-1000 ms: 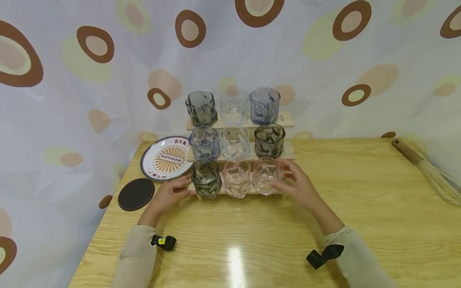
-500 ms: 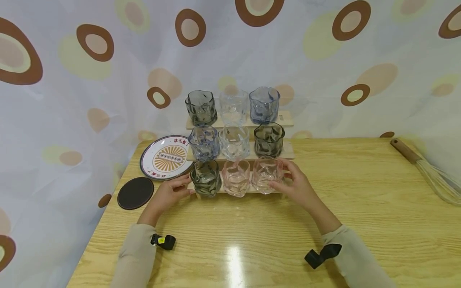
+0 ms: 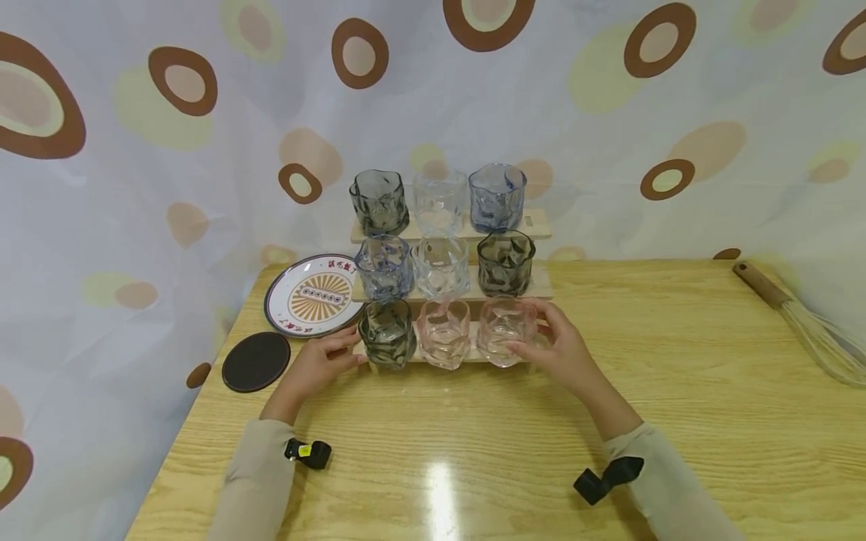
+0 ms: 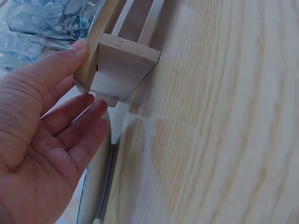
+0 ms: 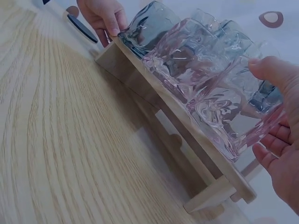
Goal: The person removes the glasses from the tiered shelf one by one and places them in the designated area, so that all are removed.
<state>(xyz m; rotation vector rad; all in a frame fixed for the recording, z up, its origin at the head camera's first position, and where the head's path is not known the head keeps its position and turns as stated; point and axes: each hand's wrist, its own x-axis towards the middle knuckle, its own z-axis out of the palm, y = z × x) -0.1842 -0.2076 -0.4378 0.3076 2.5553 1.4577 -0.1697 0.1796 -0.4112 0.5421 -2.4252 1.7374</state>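
Note:
A three-tier wooden rack holds three rows of wavy glass tumblers. In the head view the front tier carries a dark grey glass, a pink glass and, at its right end, another pale pink glass. My right hand grips that right-end glass, thumb on its near side and fingers round its outer side. The left hand holds the left end of the front tier; the left wrist view shows the thumb on top of the board and fingers curled beside and below it.
Behind the rack's left side leans a patterned plate, with a dark round coaster in front of it. A whisk lies at the table's far right. Patterned cloth hangs behind the table.
In the right hand, the right-end pink glass has shifted slightly rightward, widening its gap from the middle pink glass. The left hand stays at the rack's end.

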